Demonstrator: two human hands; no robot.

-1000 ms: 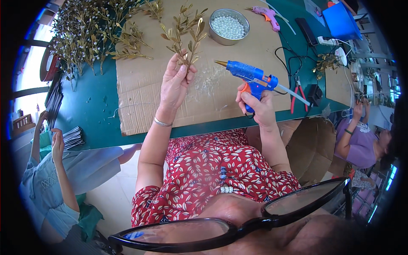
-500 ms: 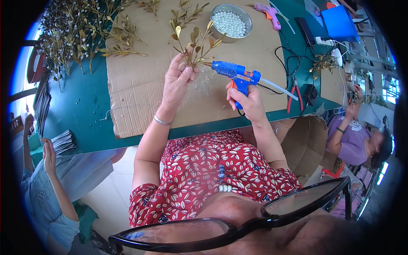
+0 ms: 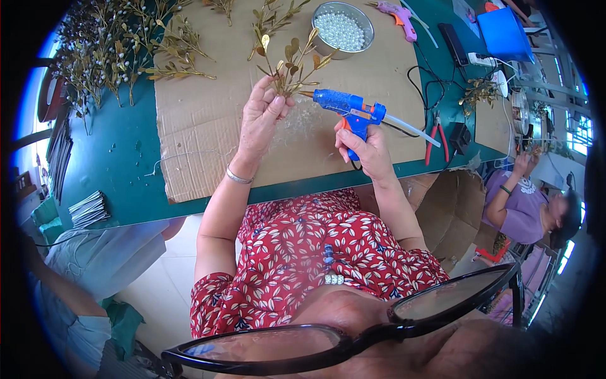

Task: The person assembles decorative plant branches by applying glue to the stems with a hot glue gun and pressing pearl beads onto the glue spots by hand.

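Observation:
My left hand (image 3: 262,114) pinches a gold artificial leaf sprig (image 3: 291,63), its leaves fanning upward over the cardboard. In my right hand (image 3: 369,148) is a blue hot glue gun (image 3: 341,102), my fingers closed round its handle near the orange trigger. The gun points left, its nozzle right by the sprig's lower stems; whether it touches them I cannot tell. A clear glue stick (image 3: 410,129) juts from its back end. Just beyond the sprig stands a round metal tin (image 3: 314,39) full of white pearl beads (image 3: 341,31).
Under my hands lies a cardboard sheet (image 3: 208,139) on a green table (image 3: 132,170). Finished-looking beaded sprigs (image 3: 104,57) pile at far left. Red-handled pliers (image 3: 437,142), a pink glue gun (image 3: 402,19) and cables lie right. People sit on both sides, one in purple (image 3: 517,208).
My hands, the sprig and the glue gun stay almost in place. At the left, the other person's raised hand has dropped out of sight, baring a bundle of wire stems.

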